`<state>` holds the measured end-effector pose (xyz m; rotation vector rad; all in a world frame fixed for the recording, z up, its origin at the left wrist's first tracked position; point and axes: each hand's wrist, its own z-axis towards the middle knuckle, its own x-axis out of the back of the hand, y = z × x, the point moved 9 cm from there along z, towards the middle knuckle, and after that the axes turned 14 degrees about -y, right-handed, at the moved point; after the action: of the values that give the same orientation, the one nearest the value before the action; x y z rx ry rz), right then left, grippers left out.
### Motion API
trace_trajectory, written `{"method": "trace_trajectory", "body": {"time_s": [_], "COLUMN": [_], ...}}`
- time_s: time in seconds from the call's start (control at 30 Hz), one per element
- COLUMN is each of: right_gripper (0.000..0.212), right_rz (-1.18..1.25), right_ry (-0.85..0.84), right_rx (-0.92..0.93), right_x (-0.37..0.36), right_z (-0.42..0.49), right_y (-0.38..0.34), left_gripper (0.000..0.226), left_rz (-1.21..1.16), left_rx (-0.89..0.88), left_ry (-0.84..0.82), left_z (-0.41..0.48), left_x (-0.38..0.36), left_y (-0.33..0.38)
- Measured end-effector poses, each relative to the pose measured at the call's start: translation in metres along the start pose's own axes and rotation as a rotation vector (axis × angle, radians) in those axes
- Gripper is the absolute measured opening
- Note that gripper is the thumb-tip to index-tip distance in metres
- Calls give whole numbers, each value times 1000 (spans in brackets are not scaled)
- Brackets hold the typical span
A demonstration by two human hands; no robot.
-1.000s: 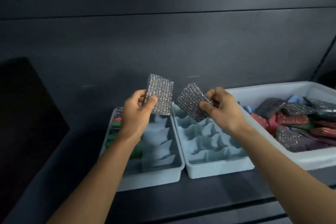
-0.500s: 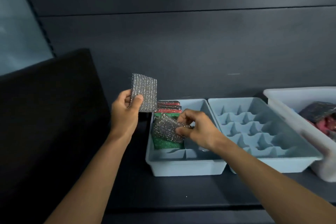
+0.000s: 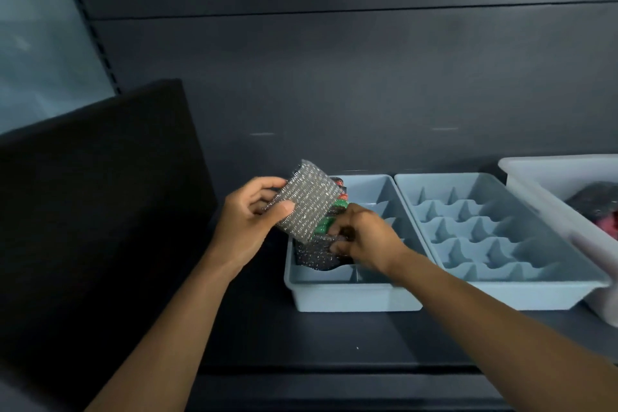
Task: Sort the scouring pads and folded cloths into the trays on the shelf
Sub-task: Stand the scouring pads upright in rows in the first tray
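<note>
My left hand [image 3: 249, 222] holds a silver scouring pad [image 3: 306, 202] tilted over the left edge of the left blue tray [image 3: 354, 294]. My right hand [image 3: 363, 237] reaches into that tray, fingers pinched on a second silver pad [image 3: 316, 256] that lies low in a front compartment. Behind it, green and red pads [image 3: 334, 217] stand in the tray's left column, partly hidden by the hands. A second blue divided tray [image 3: 501, 291] sits to the right with bare compartments.
A white bin [image 3: 548, 174] with dark and red pads stands at the far right, cut off by the frame. A black panel [image 3: 93, 211] rises at the left. The dark shelf's front edge [image 3: 334, 368] runs below the trays.
My right hand has pushed its silver pad down into the left tray's front compartment. My left hand has brought its pad lower and closer to the tray.
</note>
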<state>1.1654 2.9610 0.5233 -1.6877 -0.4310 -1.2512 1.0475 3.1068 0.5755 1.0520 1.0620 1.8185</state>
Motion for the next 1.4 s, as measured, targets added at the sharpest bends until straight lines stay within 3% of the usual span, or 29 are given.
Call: {"method": "trace_trajectory", "body": {"time_s": [0.1, 0.3, 0.5, 0.6, 0.83, 1.1, 1.27, 1.4], "right_gripper": [13, 30, 32, 31, 29, 33, 30, 35], "right_rz": [260, 815, 528, 396, 338, 402, 395, 279], "right_ry": [-49, -102, -51, -51, -51, 263, 479, 490], "right_rx": [-20, -17, 81, 130, 128, 28, -110, -299], "right_x": [5, 7, 8, 7, 19, 114, 188, 229], "right_z": [-4, -12, -16, -18, -23, -86, -155, -201], "right_y": [15, 35, 23, 18, 25, 94, 181, 264], "left_gripper": [30, 29, 26, 29, 27, 13, 25, 24], "left_rz": [37, 421, 972, 1078, 988, 356, 476, 439], "left_rx": [19, 91, 80, 84, 115, -67, -154, -155], "left_ry": [-134, -309, -302, -329, -332, -259, -491, -617], "left_z": [2, 9, 3, 1, 16, 80, 104, 125], "left_x": [-15, -43, -65, -74, -79, -183, -312, -395], "left_y": [-3, -15, -16, -21, -12, 46, 89, 108]}}
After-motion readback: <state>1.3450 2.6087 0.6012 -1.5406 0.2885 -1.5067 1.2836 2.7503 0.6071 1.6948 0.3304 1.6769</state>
